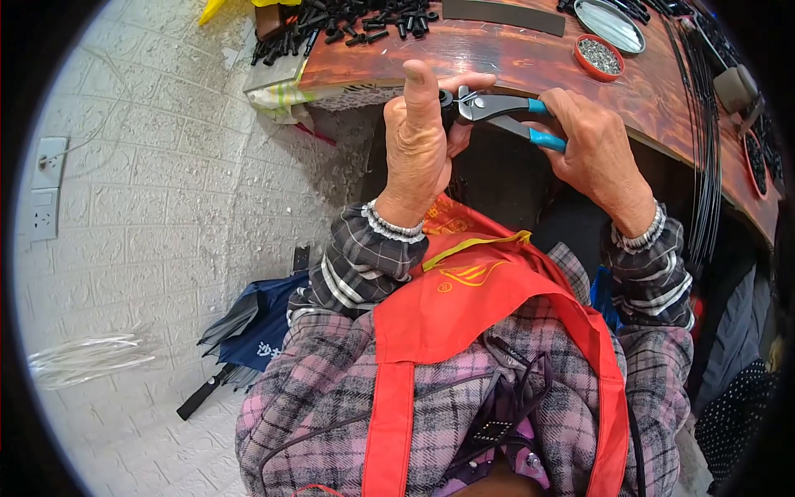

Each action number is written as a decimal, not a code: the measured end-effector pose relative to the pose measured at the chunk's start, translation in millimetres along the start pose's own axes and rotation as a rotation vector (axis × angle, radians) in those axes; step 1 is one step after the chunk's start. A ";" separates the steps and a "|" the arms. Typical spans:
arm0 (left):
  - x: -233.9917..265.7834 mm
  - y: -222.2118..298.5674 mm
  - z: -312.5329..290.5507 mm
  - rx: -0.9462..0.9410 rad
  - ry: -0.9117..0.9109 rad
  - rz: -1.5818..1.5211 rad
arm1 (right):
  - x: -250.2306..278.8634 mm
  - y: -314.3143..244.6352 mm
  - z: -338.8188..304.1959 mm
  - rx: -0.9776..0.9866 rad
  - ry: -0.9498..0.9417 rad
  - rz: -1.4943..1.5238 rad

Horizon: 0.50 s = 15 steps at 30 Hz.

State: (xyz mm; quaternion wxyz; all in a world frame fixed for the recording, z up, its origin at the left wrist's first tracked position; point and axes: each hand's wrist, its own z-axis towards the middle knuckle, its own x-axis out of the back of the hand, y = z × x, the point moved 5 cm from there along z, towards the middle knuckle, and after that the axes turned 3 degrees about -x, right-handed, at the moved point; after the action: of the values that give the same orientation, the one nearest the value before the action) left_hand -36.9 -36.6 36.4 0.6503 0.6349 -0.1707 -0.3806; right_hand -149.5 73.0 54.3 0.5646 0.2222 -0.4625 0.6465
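Pliers (500, 105) with a grey metal head and smooth teal grip sleeves sit at about 1 o'clock in the head view, just off the curved edge of your reddish, glossy, wood-grained table (497, 54). Your right hand (598, 137) is wrapped around both handles, which stand spread in a V, and the metal nose points toward 9 o'clock. Your left hand (418, 137), thumb raised, has its fingers curled around a small, dark, rounded part (448, 104) right at that nose; whether the jaws bite on anything, you cannot tell from here. At 12 o'clock on the table lies a loose heap of black tubular pieces (377, 21). Between 1 and 2 o'clock you have a round red dish (600, 79) of tiny, shiny metallic bits, and toward 3 o'clock, thin black strands (706, 166) hang over the edge. Your plaid sleeves end in ruffled cuffs; a red cloth apron (464, 323) drapes below your hands.
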 end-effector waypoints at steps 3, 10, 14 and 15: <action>-0.2 0.7 -2.0 -0.013 0.007 0.023 | -8.0 2.1 -1.1 -0.008 0.036 0.106; 5.1 -4.5 -1.7 -0.119 0.015 0.007 | -23.2 7.5 -1.1 -0.118 -0.103 0.445; 6.3 -7.9 4.7 -0.066 -0.063 -0.050 | -1.8 18.4 9.9 -0.236 -0.025 0.565; 7.1 -7.7 5.0 -0.068 -0.079 -0.061 | 6.9 24.2 13.4 -0.303 -0.008 0.499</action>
State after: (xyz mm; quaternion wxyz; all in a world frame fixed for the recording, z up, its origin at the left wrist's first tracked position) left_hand -37.9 -44.3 27.9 0.6523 0.6020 -0.1637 -0.4305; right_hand -177.1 66.8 57.8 0.4132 0.0173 -0.5965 0.6879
